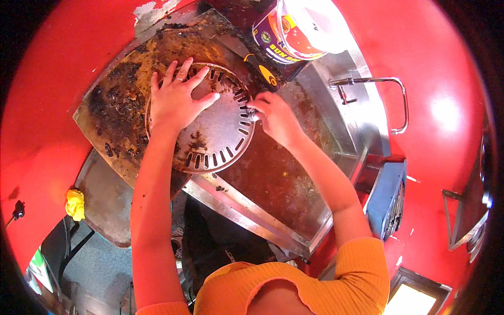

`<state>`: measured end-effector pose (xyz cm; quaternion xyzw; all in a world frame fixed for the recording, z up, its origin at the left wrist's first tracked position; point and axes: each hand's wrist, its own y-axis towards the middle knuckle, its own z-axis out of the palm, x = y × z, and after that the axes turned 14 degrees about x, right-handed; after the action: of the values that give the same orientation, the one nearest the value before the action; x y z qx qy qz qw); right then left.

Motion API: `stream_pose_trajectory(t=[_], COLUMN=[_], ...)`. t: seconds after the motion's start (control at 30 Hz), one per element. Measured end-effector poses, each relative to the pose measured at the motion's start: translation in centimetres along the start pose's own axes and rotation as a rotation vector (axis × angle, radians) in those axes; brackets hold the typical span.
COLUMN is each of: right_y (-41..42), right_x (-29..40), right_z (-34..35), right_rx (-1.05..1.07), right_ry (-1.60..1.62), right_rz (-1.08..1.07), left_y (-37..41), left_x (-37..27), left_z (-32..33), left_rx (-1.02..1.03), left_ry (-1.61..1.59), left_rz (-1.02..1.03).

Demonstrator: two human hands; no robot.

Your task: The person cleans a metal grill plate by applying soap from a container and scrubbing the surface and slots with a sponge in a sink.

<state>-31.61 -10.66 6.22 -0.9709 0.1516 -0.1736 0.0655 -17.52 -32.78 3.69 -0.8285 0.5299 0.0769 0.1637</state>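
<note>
A round metal grill plate (220, 130) with slots around its rim lies over a scorched, grease-crusted sheet (118, 90). Brown and black residue marks parts of the plate. My left hand (175, 100), with a ring on one finger, rests spread and palm down on the plate's left side. At the plate's right rim, my right hand (273, 116) pinches a small silvery wad (252, 114), which looks like a steel wool scrubber. The wad touches the slotted rim, and my fingers partly cover it.
Below the plate's right side is a stained steel sink (275, 177) with a tap (378, 80). A plastic bucket (275, 39) and a tool with a yellow-black handle (267, 75) stand behind. A yellow cloth (75, 204) lies left; a blue crate-like box (388, 201) is right.
</note>
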Motion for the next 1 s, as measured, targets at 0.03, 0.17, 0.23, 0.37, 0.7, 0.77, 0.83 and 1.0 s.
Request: stream_pose_trajectory(t=[0.03,0.17,0.23,0.37,0.7,0.77,0.83,1.0], right_y=[1.0,4.5,3.8,-0.1,5.3,4.4,1.5,-0.7], right_x=[-0.5,-1.6,-1.2,0.6,-2.6,-2.1,-1.4,-0.2], right_z=[-0.3,-0.3,0.0,-0.4,-1.7,-1.3,-0.9,-1.1], right_rx=[-0.002,-0.125,-0.072,0.093,-0.023,0.010,0.099,0.117], right_ry=[-0.039,-0.177,-0.172,-0.116,-0.285,-0.240,-0.155,-0.147], right_rz=[-0.031,-0.079,-0.085,-0.148,-0.255,-0.244,-0.256,-0.321], left_y=[0.0,0.3,0.2,-0.1,0.2,0.2,-0.1,-0.1], left_x=[-0.1,-0.2,0.2,0.6,-0.1,0.0,0.4,-0.4], left_z=[0.1,0.4,0.5,0.2,0.0,0.0,-0.3,-0.3], left_rx=[-0.006,-0.025,-0.028,0.002,0.045,0.054,0.060,0.084], left_ry=[0.004,0.003,-0.003,-0.010,0.028,0.043,0.049,0.062], left_rz=[0.004,0.011,0.001,-0.030,-0.004,-0.016,-0.034,-0.015])
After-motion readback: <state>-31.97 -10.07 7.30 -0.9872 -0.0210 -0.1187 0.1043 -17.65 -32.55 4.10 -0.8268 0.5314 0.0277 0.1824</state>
